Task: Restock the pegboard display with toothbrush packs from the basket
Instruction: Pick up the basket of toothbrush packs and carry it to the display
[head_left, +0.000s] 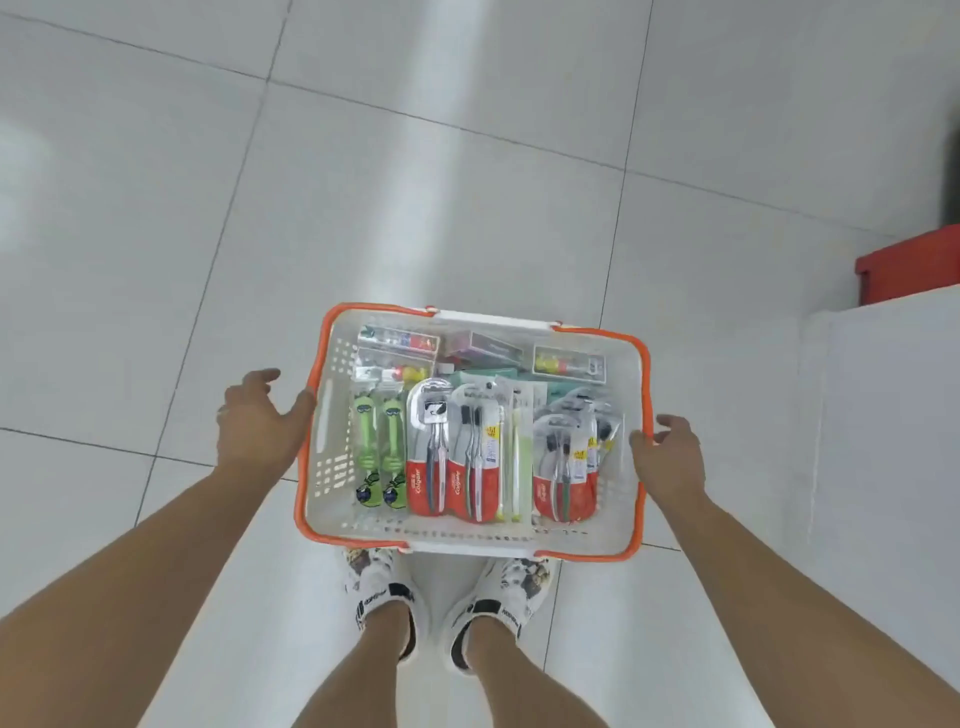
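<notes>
Head view looked straight down at a white basket (621, 395) with an orange rim, which stood on the tiled floor (415, 182) in the lower middle of the frame, just in front of the person's two shoes (382, 587). The left hand (257, 421) was at the left side of the basket, with the thumb lying against the orange rim and the fingers spread and relaxed, holding nothing. The right hand (670, 457) was at the right rim, fingers also loose and a little curled; I could not tell if they touched the rim or hung just beside it. Inside the basket the toothbrush packs (467, 457) lay flat in rows: two green character packs (382, 452) at the left, red-bottomed packs in the middle and right, and some small boxes (397, 345) along the far wall. No pegboard was visible in the frame; at the right edge only a white surface (883, 415) and a red crate (914, 265) showed. The step in hand seemed to be the taking or setting of the basket, at the very start of the task. To do it well, both hands should grip the two short sides evenly, so the basket remains level and the flat packs do not slide over each other. The packs are light and slippery, so a tilt could mix the rows. Afterwards one pack should be lifted by its top edge, where I would expect the hanging hole to be.
</notes>
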